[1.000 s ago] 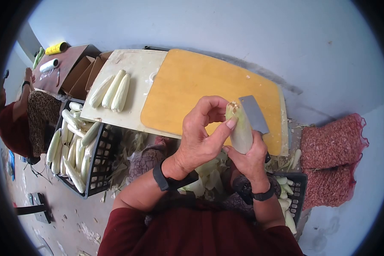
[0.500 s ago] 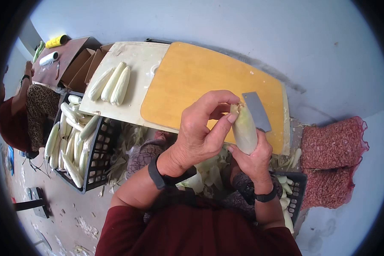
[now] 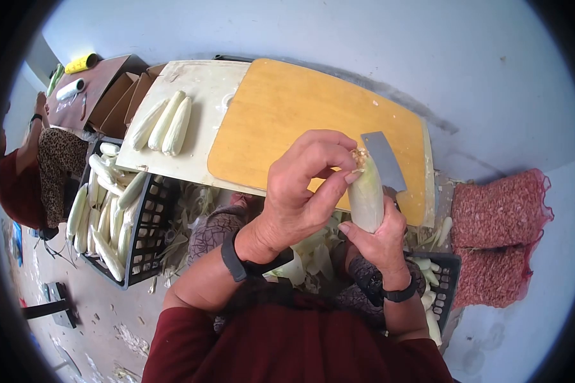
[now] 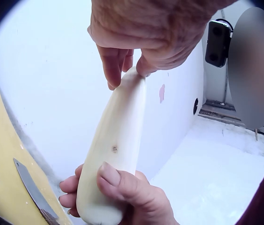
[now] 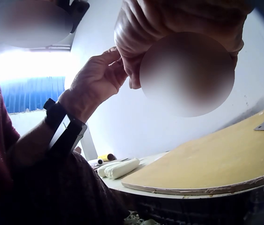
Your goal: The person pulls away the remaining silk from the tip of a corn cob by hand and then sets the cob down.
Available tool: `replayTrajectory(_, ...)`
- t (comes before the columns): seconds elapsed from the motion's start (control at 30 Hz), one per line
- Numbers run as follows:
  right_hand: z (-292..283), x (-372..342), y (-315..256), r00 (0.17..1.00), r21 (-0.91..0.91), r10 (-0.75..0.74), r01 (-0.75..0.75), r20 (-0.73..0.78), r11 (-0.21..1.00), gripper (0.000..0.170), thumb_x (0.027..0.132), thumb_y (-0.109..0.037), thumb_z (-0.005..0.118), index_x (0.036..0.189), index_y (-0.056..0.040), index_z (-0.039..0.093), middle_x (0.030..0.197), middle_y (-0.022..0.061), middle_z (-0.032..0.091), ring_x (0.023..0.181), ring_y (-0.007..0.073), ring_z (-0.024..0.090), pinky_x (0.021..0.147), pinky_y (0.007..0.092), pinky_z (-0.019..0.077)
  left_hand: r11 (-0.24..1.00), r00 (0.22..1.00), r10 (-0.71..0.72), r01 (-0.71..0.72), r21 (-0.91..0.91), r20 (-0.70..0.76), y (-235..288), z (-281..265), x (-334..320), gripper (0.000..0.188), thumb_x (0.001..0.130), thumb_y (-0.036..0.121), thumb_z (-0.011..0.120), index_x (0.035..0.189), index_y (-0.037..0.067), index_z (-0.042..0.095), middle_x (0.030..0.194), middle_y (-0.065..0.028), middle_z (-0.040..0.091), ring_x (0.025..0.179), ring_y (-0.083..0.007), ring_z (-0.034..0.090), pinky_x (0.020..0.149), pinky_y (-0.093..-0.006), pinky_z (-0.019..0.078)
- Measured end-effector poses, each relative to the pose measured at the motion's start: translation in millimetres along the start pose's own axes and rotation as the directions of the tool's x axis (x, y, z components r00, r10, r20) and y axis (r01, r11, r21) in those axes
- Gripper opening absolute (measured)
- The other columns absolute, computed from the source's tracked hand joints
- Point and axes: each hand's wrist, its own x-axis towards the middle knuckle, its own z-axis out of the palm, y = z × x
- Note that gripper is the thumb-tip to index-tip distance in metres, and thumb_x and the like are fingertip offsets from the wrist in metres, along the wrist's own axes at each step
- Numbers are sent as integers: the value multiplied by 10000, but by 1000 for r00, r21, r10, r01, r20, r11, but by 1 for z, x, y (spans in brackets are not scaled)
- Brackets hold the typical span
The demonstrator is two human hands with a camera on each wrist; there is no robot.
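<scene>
- The corn ear (image 3: 367, 198), a plump, tapering form in smooth pale husk tinged green near the top, is held up between both hands; the left wrist view shows a small brown spot on its side.
- The left hand (image 3: 303, 182) has its grip pinched together on the ear's frayed, brownish tip, thumb and bent fingers against the husk.
- The right hand (image 3: 382, 241) has its grip clamped around the ear's rounded lower end, thumb laid along the side.
- The cleaver (image 3: 383, 159), a flat grey metal blade with a small hole at one corner, lies just beyond the ear; its dark handle is partly hidden.
- Under the blade is a yellow board (image 3: 287, 115), smooth, thin and round-cornered, set on a pale, scuffed desk (image 3: 201, 159).
- Three husked ears (image 3: 167, 121), satiny and faintly ridged lengthwise, lie side by side left of the board.
- A black lattice crate (image 3: 148, 230) of what looks like plastic holds many similar ears; a smaller dark crate (image 3: 451, 284) stands at the right.
- Papery loose husks (image 3: 316, 255) gather below the desk.
- Red net sacks (image 3: 498, 214) bulge with small, rough, reddish pieces, too fine to identify from here.
</scene>
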Motion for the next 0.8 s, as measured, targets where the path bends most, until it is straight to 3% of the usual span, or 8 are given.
replayTrajectory(0.2,1,-3,7,998,160,11,-20,57,987,532,637,-171,839,1030,46,553,849,146,668,784,198,659,715,336,525,999,999,17,-16,40,-30,0,4,-2,162,775,-98,608,911,-13,588,1051,-136,598,933,-172,604,713,-250,538)
replayTrajectory(0.27,1,-3,9,998,195,6,-17,60,981,527,642,-171,837,1029,47,555,849,144,668,786,188,655,714,334,524,979,986,160,-151,140,-54,-2,5,1,154,715,-84,603,826,23,611,885,-95,633,925,-250,623,682,-320,522)
replayTrajectory(0.37,1,-4,11,994,272,34,-61,104,960,521,653,-189,835,1024,51,560,851,140,667,776,183,650,705,326,519,973,982,179,-167,162,-61,1,6,2,170,701,-87,605,817,36,621,813,-60,635,983,-274,603,710,-336,521)
replayTrajectory(0.6,-1,-6,9,986,320,71,-116,148,940,526,667,-238,830,1014,56,565,844,130,662,772,179,638,704,321,505,982,988,140,-131,134,-61,1,9,-1,170,694,-90,606,804,38,627,800,-60,638,997,-267,593,714,-332,523)
replayTrajectory(0.7,0,-6,11,987,327,68,-113,147,938,521,663,-242,830,1006,52,569,841,126,661,768,179,637,702,322,503,980,989,144,-138,144,-37,2,10,-3,171,702,-94,606,811,33,639,909,-95,630,980,-262,617,714,-321,532)
replayTrajectory(0.8,1,-6,14,989,351,56,-103,140,931,510,660,-240,828,998,45,574,837,122,660,761,180,635,697,321,501,999,998,29,-30,-20,-62,1,14,-8,172,714,-99,601,823,25,651,1046,-142,585,966,-266,644,722,-312,549)
